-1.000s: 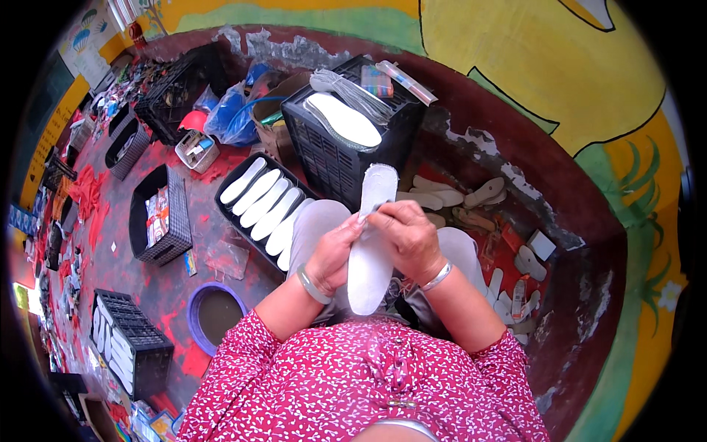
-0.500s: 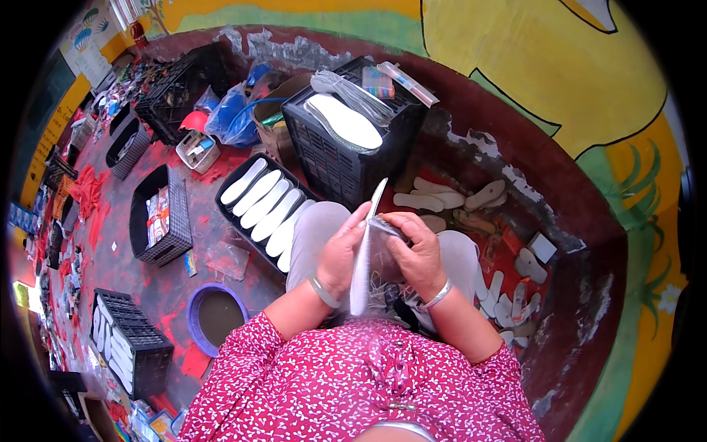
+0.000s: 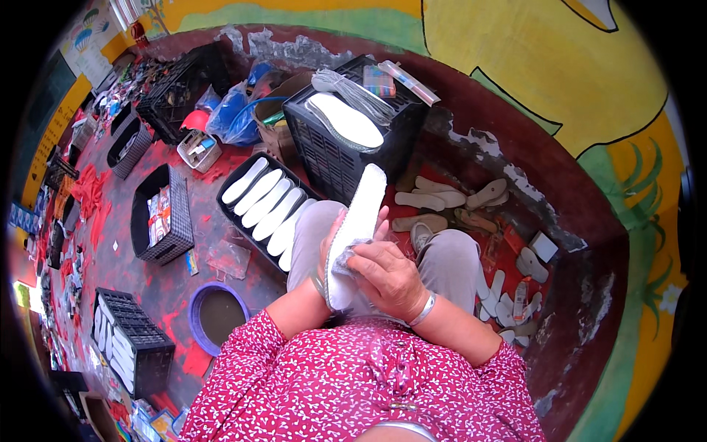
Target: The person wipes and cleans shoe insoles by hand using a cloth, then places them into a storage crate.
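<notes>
A white shoe sole (image 3: pixel 366 197) with a stitched-looking edge stands tilted in front of my lap, its broad white face toward me. My left hand (image 3: pixel 329 237) grips it from behind; its fingertips show past the right edge and the rest is hidden. With bent fingers, my right hand (image 3: pixel 392 278) presses a crumpled greyish-white cloth (image 3: pixel 345 259) against the lower part of the sole. Ahead, another white sole (image 3: pixel 344 121) lies on a black crate (image 3: pixel 317 158) beside a bundle of grey cord (image 3: pixel 361 97). Several white soles (image 3: pixel 266 200) sit in a black basket to the left.
A purple basin (image 3: pixel 194 308) of murky water stands at the left. Beyond are a woven basket (image 3: pixel 175 239) and a black crate (image 3: pixel 151 335) holding white pieces. Loose soles (image 3: pixel 508 306) litter the floor at right, near the peeling wall (image 3: pixel 589 272).
The sole has turned from edge-on to show its white face. My right hand has moved lower, bringing the cloth onto that face. My left hand has gone behind the sole.
</notes>
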Action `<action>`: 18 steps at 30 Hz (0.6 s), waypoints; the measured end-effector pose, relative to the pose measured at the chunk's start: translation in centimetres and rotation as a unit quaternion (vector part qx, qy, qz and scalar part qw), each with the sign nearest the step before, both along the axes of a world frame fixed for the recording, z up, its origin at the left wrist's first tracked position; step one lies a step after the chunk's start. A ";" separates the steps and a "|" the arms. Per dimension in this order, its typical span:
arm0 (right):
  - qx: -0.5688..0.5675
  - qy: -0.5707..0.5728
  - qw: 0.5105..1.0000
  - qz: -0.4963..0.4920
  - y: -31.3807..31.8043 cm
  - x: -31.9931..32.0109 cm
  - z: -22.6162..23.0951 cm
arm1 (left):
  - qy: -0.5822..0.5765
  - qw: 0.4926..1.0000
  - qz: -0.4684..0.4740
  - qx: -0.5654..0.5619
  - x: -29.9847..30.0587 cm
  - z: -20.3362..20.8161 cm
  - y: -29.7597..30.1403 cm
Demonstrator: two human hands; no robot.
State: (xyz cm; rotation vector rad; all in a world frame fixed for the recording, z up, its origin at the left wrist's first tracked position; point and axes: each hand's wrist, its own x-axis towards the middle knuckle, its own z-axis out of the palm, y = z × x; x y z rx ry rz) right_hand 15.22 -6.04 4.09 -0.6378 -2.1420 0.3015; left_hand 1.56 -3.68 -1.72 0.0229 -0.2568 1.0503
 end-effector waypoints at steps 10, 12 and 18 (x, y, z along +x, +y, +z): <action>0.104 -0.060 0.989 -0.082 2.5 1.0 0.6 | 0.258 0.964 -0.019 -0.057 -1.7 0.1 -1.6; 0.103 -0.022 0.987 -0.119 4.5 1.8 0.6 | 0.242 0.968 -0.040 -0.049 -1.9 -0.5 -1.4; -0.017 0.053 0.985 -0.166 6.9 2.2 0.5 | 0.282 0.959 0.009 0.010 0.3 2.5 -1.3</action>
